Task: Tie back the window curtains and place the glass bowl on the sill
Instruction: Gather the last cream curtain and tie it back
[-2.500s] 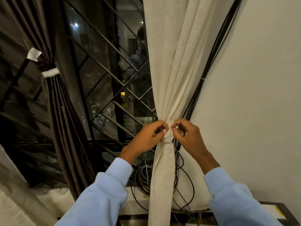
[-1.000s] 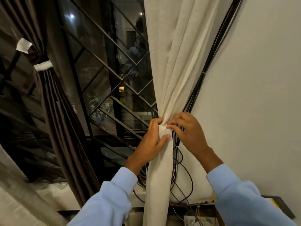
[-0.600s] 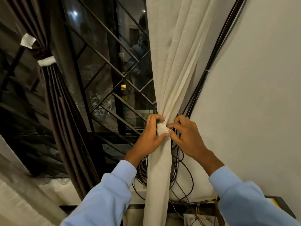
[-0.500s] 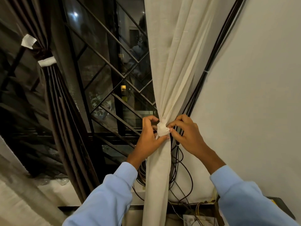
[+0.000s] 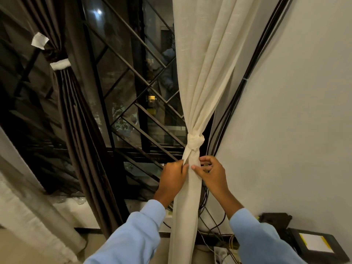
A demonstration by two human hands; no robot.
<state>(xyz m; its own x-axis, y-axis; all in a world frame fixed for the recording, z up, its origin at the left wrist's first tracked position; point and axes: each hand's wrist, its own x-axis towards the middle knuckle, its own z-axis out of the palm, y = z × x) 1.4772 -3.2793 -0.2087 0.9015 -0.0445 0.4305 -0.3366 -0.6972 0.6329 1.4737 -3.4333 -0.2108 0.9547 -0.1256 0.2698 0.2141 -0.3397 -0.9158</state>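
Both arms reach up, the left hand (image 5: 174, 175) and right hand (image 5: 211, 173) pinching the cream curtain (image 5: 202, 73) from either side just below its knot (image 5: 195, 141) by the window.

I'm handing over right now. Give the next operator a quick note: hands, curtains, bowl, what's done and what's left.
Left hand: pinching the tie's loose end just below the knot.
Right hand: fingers on the cream curtain beside it, grip unclear.
Cream curtain: gathered and knotted by the wall.
Dark curtain: bunched on the left with a white tie.
Done: both curtains look tied back.
Left: let go of the cream curtain, then put the glass bowl on the sill. The bowl is not in view.
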